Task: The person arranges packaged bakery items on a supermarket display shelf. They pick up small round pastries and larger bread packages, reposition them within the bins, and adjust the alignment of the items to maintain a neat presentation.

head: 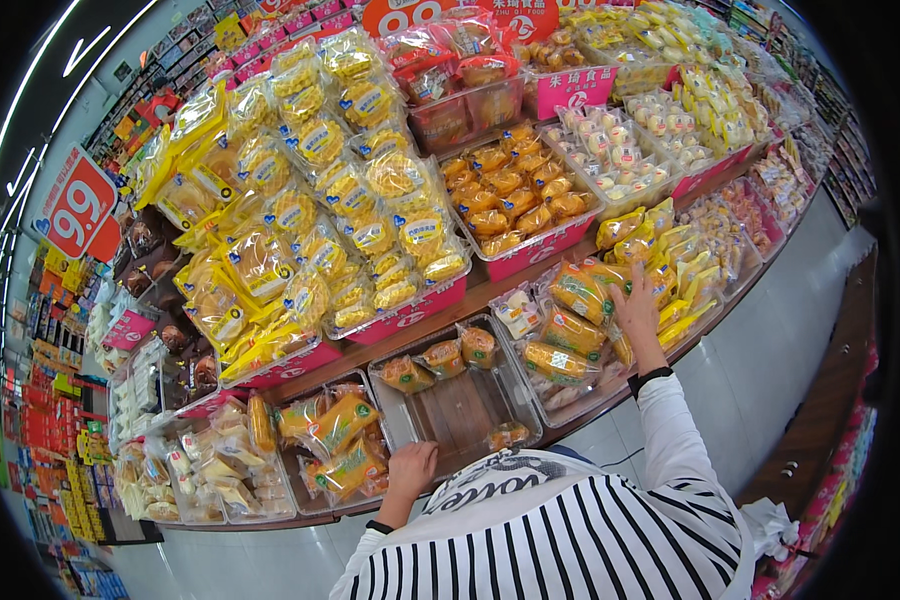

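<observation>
My right hand (636, 304) is over the right-hand bin, fingers spread, touching or just above wrapped yellow bread loaves (581, 291). Yellow-wrapped packets (641, 236) lie just beyond its fingertips. My left hand (412, 465) rests with fingers curled at the near left corner of a clear plastic bin (529, 397); nothing shows in it. Inside that bin, several small wrapped breads (442, 358) stand along the far side and one wrapped bread (508, 435) lies at the near right. Left of my left hand, another bin holds wrapped yellow loaves (345, 424).
Stacked round wafer packs (367, 180) rise behind on the upper tier. A bin of small orange-brown wrapped cakes (506, 184) stands right of them. Bins of white packaged sweets (619, 154) are farther right. Mixed wrapped pastries (232, 469) fill bins at the near left. The wooden display edge curves before me.
</observation>
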A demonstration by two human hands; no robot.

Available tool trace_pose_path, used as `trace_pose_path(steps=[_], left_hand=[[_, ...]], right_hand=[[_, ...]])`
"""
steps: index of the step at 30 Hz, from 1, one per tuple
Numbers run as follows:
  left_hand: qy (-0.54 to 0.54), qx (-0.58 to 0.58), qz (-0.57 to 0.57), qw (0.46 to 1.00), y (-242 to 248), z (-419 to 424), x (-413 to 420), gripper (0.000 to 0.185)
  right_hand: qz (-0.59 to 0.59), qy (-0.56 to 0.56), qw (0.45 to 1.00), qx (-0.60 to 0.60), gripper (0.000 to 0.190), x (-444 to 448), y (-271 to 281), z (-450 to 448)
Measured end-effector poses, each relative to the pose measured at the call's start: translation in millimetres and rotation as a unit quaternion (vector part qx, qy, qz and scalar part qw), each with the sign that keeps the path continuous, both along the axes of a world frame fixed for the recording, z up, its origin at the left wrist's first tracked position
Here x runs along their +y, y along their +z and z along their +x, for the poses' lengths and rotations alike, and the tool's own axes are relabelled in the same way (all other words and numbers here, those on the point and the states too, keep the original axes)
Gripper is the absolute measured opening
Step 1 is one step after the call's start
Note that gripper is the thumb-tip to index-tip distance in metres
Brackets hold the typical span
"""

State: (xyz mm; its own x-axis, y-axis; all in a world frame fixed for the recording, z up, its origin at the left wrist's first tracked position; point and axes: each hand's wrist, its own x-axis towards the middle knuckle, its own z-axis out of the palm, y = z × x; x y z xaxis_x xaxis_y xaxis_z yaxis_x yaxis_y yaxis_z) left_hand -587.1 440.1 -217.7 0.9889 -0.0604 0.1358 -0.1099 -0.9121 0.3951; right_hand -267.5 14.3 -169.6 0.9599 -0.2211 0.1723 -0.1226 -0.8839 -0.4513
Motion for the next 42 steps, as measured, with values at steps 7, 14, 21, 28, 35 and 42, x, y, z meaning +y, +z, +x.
trace_pose_path(steps=[7,14,21,28,35,42], left_hand=[[0.004,-0.003,0.012,1.0,-1,-1,0,0.009],[-0.009,-0.009,0.003,1.0,-4,1,1,0.009],[0.001,-0.012,0.003,1.0,1,1,-1,0.008],[-0.005,-0.017,-0.006,1.0,-1,0,1,0.008],[-0.015,-0.015,-0.015,1.0,1,2,1,0.008],[-0.016,-0.018,-0.025,0.999,0,1,2,0.007]], right_hand=[[0.055,0.254,0.943,-0.209,0.045,66,32,-57],[0.027,0.625,0.73,0.274,0.052,153,-20,-166],[-0.031,0.615,0.729,0.3,0.042,175,-63,-165],[0.158,0.446,0.841,0.262,0.031,167,-26,-158],[0.534,0.204,0.809,0.138,0.031,91,-1,-95],[0.61,0.026,0.779,0.146,0.054,72,20,-69]])
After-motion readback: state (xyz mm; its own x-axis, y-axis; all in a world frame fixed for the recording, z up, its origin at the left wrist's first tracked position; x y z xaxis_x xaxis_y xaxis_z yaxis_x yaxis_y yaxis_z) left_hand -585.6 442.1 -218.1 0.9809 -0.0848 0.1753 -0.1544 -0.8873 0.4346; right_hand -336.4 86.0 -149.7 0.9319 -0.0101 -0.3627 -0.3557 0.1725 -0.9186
